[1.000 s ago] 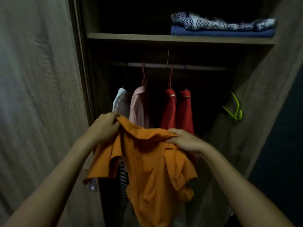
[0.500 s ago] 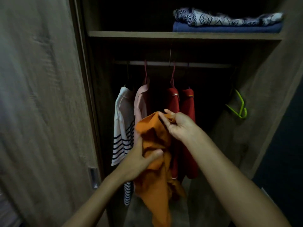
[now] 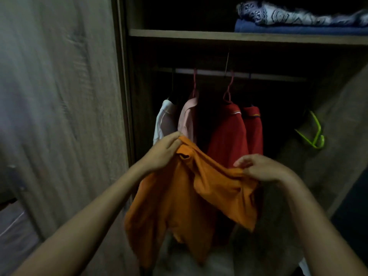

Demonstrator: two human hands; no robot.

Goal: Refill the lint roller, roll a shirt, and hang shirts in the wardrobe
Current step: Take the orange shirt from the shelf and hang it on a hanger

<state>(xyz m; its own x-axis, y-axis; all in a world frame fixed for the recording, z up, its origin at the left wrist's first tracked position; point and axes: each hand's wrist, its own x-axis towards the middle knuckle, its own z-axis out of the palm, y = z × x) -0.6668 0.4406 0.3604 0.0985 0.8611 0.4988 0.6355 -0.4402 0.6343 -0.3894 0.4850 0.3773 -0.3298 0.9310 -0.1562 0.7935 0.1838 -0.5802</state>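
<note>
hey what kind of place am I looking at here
Most likely a home wardrobe: shirts such as the red shirt hang from a rail, and folded fabrics lie on the shelf above.

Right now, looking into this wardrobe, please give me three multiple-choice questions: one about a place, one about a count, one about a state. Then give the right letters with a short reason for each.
1. Where is the green hanger?
A. In the left hand
B. At the right side of the wardrobe, apart from the hung shirts
C. On the top shelf

2. How many red shirts hang on the rail?
A. One
B. Two
C. Four

3. In what state is the orange shirt?
A. Held up by both hands, not on the rail
B. Hung on the rail
C. Folded on the shelf

Answers:
1. B: it sits near the right wall, away from the shirts.
2. B: two red shirts hang side by side, right of a pink one and a white one.
3. A: the left hand and the right hand grip its top edge in front of the wardrobe.
</note>
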